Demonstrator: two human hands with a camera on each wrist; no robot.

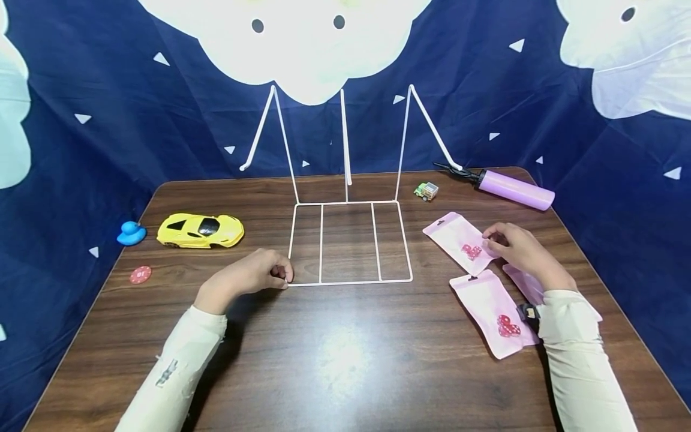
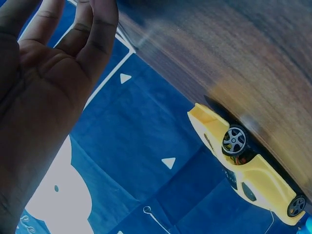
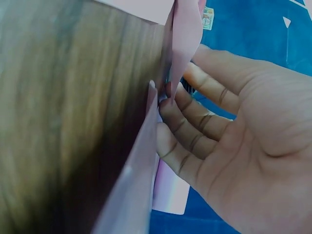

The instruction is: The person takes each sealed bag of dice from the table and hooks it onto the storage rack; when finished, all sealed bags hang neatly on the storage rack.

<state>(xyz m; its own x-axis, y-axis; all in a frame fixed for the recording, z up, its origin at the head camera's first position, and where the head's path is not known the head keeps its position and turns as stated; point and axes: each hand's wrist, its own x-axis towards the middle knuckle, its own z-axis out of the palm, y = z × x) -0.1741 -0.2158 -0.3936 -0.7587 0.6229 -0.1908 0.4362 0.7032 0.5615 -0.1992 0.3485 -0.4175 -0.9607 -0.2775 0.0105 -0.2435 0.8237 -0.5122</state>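
Note:
A white wire display stand (image 1: pixel 351 282) with long hooked arms stands mid-table. At its front left corner, my left hand (image 1: pixel 249 273) pinches the frame between thumb and fingers; in the left wrist view its fingertips run out of the picture. My right hand (image 1: pixel 519 247) pinches the right edge of a pink pouch (image 1: pixel 449 233) printed with red dice. The right wrist view shows that pouch's edge (image 3: pixel 185 44) between thumb and fingers. Closer to me lies a second pink pouch (image 1: pixel 483 297) with red dice. A third pouch (image 1: pixel 522 282) is partly hidden under my right wrist.
A yellow toy car (image 1: pixel 200 231), a blue rubber duck (image 1: pixel 131 234) and a red poker chip (image 1: pixel 140 275) lie on the left. At the back right are a small green toy truck (image 1: pixel 426 191) and a purple hand pump (image 1: pixel 515 189). Blue cloth hangs behind the wooden table (image 1: pixel 259 372).

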